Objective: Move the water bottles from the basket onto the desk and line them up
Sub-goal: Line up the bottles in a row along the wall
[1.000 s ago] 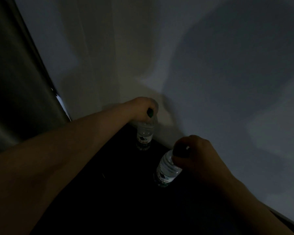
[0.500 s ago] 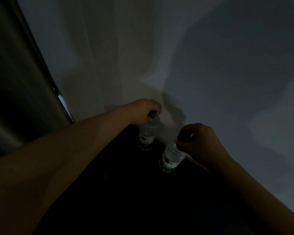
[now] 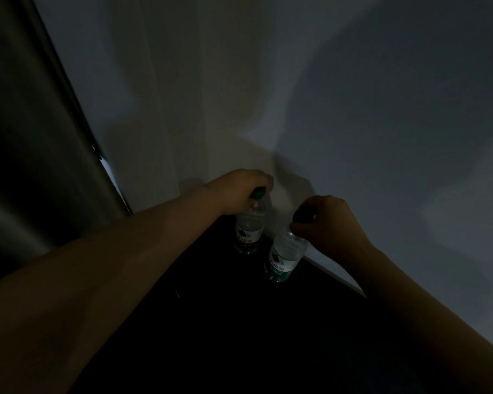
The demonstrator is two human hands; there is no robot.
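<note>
On the dark desk (image 3: pixel 225 322), the right hand (image 3: pixel 328 223) is curled round the neck of the nearer bottle (image 3: pixel 282 257), which leans slightly, base at the surface; the top hold probably serves to stand it beside its neighbour. Just beyond, the left hand (image 3: pixel 239 191) grips the green cap (image 3: pixel 258 192) of the farther bottle (image 3: pixel 248 231), upright near the wall (image 3: pixel 353 109), likely steadying it as the row's start. Both bottles are clear and labelled; fill level unreadable in dim light, basket not in view.
</note>
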